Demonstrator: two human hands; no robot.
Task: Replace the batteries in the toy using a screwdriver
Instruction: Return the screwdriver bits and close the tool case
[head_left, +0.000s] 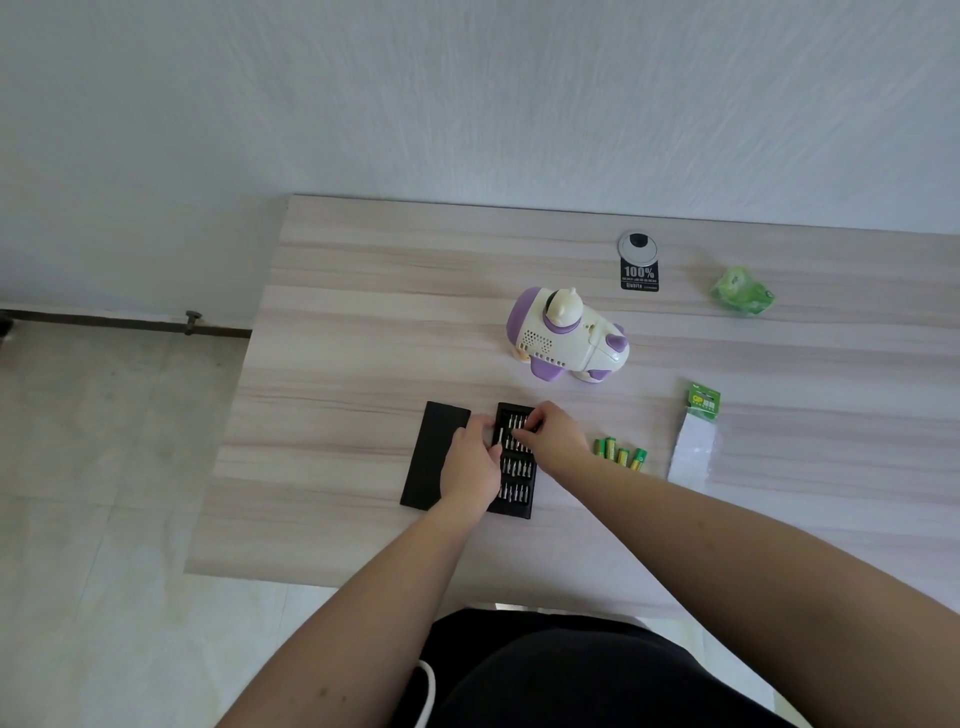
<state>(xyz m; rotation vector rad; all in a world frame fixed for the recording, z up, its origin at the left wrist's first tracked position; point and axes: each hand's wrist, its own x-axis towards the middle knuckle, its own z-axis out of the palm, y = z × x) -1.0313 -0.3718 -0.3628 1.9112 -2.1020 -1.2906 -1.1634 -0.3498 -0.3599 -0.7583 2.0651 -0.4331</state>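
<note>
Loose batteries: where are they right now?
In the head view, the loose green batteries lie in a small cluster on the table, just right of the right hand and the open bit case, left of the empty battery packaging.

The left hand (470, 462) covers the seam between the black lid (434, 457) and the bit tray (514, 467); the right hand's (556, 434) fingers hide whatever they touch there.
</note>
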